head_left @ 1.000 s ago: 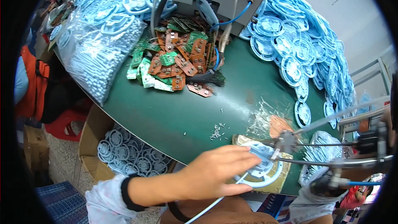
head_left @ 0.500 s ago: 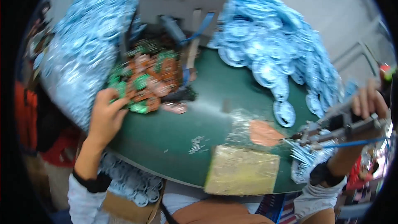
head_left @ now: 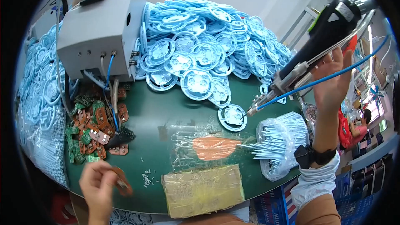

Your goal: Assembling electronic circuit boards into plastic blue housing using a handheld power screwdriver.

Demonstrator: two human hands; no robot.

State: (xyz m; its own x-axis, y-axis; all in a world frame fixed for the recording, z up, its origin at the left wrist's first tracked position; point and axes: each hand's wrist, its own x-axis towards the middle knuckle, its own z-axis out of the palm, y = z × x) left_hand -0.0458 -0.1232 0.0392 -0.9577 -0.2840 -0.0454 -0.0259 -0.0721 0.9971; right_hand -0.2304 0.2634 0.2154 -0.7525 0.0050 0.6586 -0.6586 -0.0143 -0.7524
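Near the front left of the table, my left hand (head_left: pixel 96 185) pinches a small orange circuit board (head_left: pixel 123 184) between thumb and fingers. A heap of green and orange circuit boards (head_left: pixel 93 135) lies just beyond it. My right hand (head_left: pixel 331 83) is raised at the right, fingers stretched upward beside a black power screwdriver (head_left: pixel 321 37); whether it touches the tool is unclear. The screwdriver slants down to the left, its tip over the right part of a light blue round plastic plate (head_left: pixel 232 117) lying flat on the table.
A big pile of light blue plates (head_left: pixel 200 54) covers the back. A grey machine box (head_left: pixel 98 37) stands back left, beside a filled clear bag (head_left: pixel 41 154). Pale blue sticks (head_left: pixel 283 135) lie bagged at right. A taped cardboard block (head_left: pixel 204 189) sits at the front edge, near an orange patch (head_left: pixel 214 148).
My left hand has come away from the heap toward the front edge with a circuit board. My right hand appears higher, beside the screwdriver. The view has shifted, and a single plate lies under the tip.
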